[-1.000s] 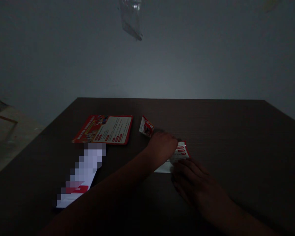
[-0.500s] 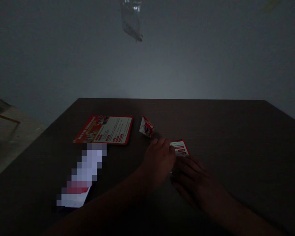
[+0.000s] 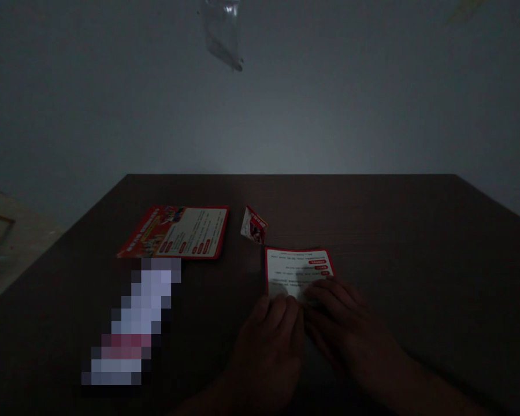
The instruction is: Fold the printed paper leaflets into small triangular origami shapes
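Observation:
A printed sheet of paper [image 3: 297, 267], white with a red border and red labels, lies on the dark table in front of me. My left hand [image 3: 271, 341] is closed at the near edge of this sheet, with its fingers curled over the paper. On the near right part of the sheet rests my right hand [image 3: 351, 323], its fingers bent and held together on the paper. The two hands almost touch. Both thumbs and the sheet's near edge are largely hidden. Just beyond the sheet's far left corner stands a small folded paper piece [image 3: 254, 225] in red and white.
Red and white printed leaflets [image 3: 195, 231] lie at the left of the table [image 3: 372, 214]. Nearer to me is a bright, pixelated phone-like object [image 3: 134, 323]. A wall [image 3: 329, 86] rises behind the table, with a clear plastic pouch [image 3: 222, 34] on it.
My left hand has drawn back toward me from the sheet's far left side to its near edge, uncovering the printed face. My right hand stays about where it was. The view has shifted slightly.

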Tool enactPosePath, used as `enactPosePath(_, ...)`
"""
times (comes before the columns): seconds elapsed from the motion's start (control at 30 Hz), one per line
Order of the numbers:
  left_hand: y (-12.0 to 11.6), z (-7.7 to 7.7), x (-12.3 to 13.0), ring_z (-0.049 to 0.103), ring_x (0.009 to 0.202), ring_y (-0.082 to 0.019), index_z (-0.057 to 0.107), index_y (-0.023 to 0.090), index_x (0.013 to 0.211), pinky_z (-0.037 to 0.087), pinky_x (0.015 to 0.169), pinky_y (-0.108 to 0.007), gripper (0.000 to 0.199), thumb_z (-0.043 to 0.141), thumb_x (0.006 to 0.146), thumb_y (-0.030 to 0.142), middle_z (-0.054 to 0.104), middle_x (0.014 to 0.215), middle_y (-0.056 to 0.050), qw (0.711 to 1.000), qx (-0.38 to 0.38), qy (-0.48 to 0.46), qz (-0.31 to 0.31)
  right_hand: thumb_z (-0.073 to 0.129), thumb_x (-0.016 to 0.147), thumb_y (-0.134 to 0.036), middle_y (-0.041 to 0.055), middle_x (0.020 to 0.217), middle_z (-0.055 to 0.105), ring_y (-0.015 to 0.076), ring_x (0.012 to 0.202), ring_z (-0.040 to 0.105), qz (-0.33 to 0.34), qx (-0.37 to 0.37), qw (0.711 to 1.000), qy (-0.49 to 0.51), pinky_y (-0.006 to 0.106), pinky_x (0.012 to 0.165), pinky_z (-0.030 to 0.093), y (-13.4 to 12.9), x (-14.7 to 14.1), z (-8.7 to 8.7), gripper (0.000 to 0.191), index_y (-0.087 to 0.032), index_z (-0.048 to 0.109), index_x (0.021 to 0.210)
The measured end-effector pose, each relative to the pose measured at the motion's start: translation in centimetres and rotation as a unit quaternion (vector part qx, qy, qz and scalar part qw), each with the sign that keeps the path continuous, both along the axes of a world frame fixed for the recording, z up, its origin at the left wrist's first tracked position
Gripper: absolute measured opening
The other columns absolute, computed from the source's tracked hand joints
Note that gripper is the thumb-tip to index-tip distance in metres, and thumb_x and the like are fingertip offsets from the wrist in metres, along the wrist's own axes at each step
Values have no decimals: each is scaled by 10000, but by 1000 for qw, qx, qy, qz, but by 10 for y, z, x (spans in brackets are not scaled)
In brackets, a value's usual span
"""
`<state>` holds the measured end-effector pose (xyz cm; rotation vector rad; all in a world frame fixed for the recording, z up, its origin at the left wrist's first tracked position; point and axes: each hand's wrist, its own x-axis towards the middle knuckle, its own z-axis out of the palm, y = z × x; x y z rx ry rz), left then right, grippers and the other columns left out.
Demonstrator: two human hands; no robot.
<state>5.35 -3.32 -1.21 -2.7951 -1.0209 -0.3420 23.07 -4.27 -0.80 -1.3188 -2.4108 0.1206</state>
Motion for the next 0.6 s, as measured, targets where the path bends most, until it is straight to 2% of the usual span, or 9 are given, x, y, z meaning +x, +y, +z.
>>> enactPosePath(0.2, -4, -7, 0, 490, 819, -207, 605, 129, 1040, 372, 787, -355, 251, 480, 834, 199, 593, 901, -56, 1000, -19, 17, 10, 571, 848, -185, 50, 908, 599, 219, 932, 521, -1, -11, 1000, -4, 412, 915, 416, 2, -1, -1, 76, -197, 645, 859)
enactPosePath(0.4, -7, -4, 5, 473, 731, -202, 634, 123, 959, 381, 669, -351, 216, 506, 805, 203, 584, 832, -62, 999, -10, 25, 25, 561, 852, -203, 45, 895, 589, 215, 940, 513, -6, -7, 1000, -21, 419, 946, 389, 3, -2, -5, 94, -211, 647, 887)
enactPosePath(0.6, -9, -3, 6, 493, 735, -203, 602, 78, 1091, 383, 662, -356, 320, 498, 809, 186, 600, 832, -75, 998, -1, 31, 45, 575, 836, -202, 41, 892, 590, 214, 914, 516, -11, -1, 999, -34, 420, 933, 393, 3, -2, -5, 95, -223, 643, 898)
